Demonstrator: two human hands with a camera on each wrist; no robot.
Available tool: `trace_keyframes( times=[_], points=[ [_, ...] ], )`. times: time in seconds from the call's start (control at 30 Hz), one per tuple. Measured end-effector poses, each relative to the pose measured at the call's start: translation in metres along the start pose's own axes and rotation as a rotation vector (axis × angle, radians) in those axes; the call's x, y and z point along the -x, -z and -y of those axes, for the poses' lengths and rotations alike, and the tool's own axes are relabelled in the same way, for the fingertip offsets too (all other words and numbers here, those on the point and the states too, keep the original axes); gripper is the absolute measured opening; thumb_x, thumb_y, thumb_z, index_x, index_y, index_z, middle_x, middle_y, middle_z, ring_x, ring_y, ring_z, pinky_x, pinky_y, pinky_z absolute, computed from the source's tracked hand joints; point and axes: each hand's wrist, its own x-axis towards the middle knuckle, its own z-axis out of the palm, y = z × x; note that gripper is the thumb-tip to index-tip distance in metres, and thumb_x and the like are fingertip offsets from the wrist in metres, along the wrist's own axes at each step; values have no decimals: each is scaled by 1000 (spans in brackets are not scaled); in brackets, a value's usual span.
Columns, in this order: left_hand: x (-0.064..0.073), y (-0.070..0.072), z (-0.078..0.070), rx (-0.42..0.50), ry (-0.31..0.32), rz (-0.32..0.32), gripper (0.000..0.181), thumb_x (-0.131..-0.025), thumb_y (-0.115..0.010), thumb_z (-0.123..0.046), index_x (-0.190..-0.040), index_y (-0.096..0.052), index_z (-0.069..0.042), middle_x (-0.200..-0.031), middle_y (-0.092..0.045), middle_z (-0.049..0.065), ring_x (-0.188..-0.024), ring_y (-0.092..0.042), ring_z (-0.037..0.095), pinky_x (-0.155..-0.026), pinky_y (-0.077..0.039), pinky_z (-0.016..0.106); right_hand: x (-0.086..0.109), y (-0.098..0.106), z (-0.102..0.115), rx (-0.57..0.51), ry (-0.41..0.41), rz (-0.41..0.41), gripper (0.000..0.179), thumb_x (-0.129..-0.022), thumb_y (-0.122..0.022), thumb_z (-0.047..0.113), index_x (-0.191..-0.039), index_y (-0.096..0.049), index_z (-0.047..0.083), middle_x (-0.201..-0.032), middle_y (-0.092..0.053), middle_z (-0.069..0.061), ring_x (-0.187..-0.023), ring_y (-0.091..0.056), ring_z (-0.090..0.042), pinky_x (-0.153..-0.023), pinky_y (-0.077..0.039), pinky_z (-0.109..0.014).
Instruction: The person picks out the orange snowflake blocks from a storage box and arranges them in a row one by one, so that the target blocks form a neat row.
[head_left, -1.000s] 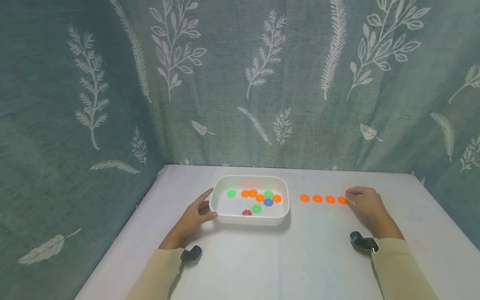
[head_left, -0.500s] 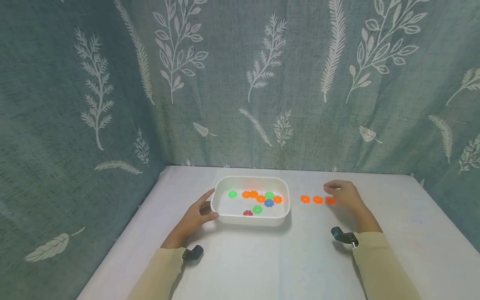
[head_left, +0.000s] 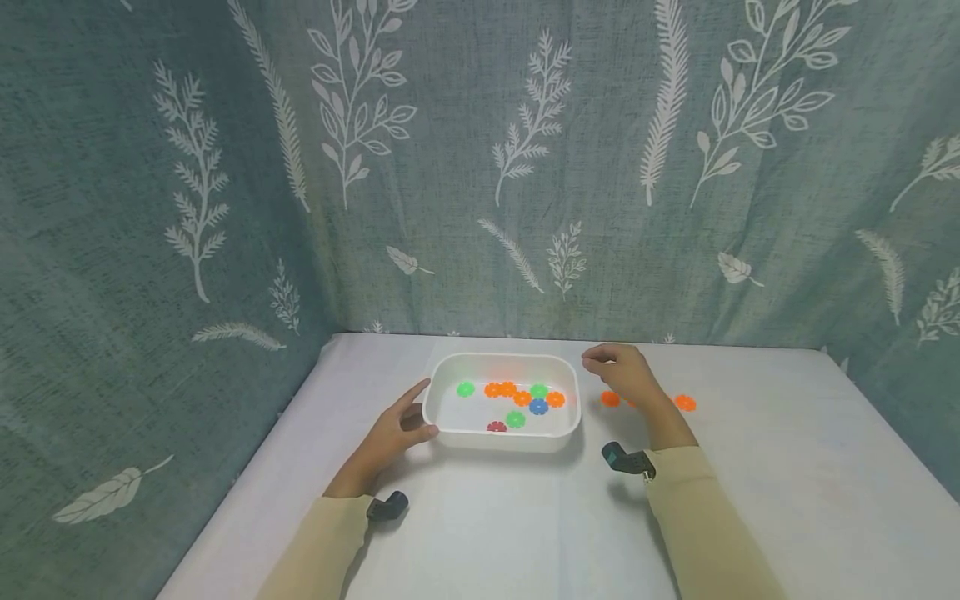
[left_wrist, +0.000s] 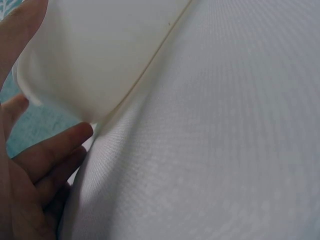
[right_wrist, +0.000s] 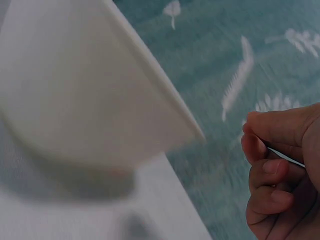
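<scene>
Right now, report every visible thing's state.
White tub: upright, uncovered
Left grip: round the tub's left end
Right grip: raised, fingertips together
Blue notched disc: lying in tub
Red notched disc: in tub, partly hidden
Green notched discs: lying in tub
Orange notched discs: some in tub, others on tablecloth
Leaf-patterned curtain: hanging

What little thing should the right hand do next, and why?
Perhaps dip the right hand into the white box and pinch an orange disc: that hand hovers beside the box, seemingly empty, and matching discs lie on the table.
</scene>
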Motion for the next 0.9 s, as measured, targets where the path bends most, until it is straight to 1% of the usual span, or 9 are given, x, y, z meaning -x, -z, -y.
trace_keyframes(
  times=[0.13,0.23,0.37,0.47,0.63,0.77,0.9],
  points=[
    [0,1,1,25,4,10,90,-75,-83,-42,-149,-34,-41,-135,-57,9,-129,-48,33,-105,-22,69,-4,-15,17,-13,31,23,29,-96,-62,23,-119,-67,6,-118,-64,-12,-107,-59,-30,-88,-52,-45],
    [0,1,1,33,3,18,89,-76,-83,-39,-150,-34,-41,-134,-58,9,-128,-49,32,-105,-22,68,-7,-26,25,-12,46,37,28,-96,-63,24,-118,-68,7,-116,-65,-9,-107,-58,-29,-88,-51,-45],
    [1,1,1,35,-16,14,89,-76,-84,-38,-150,-34,-40,-133,-59,10,-128,-50,33,-105,-21,69,-12,-40,33,-29,31,46,27,-95,-64,24,-117,-69,10,-114,-65,-7,-107,-57,-28,-90,-50,-46],
    [2,0,1,39,-24,9,89,-75,-84,-39,-149,-35,-40,-132,-60,9,-127,-50,33,-105,-21,69,-15,-49,39,-26,33,55,25,-95,-65,24,-115,-70,10,-113,-66,-7,-102,-59,-27,-88,-51,-44],
    [3,-1,1,41,-27,-1,90,-75,-84,-38,-149,-35,-41,-132,-60,8,-127,-50,32,-105,-22,69,-20,-63,46,3,91,104,24,-95,-65,23,-114,-71,8,-108,-67,-6,-96,-62,-24,-85,-53,-41],
    [3,1,1,40,-26,3,89,-75,-84,-38,-149,-35,-41,-132,-60,8,-128,-50,32,-106,-21,68,-25,-76,52,14,86,137,23,-95,-65,22,-113,-71,9,-106,-67,-4,-94,-62,-23,-85,-53,-41],
    [2,2,0,40,-31,14,88,-76,-84,-37,-150,-35,-40,-132,-60,9,-128,-49,33,-106,-20,69,-33,-87,53,8,69,169,22,-95,-65,22,-111,-72,9,-104,-68,-4,-88,-62,-22,-81,-54,-39]
  ],
)
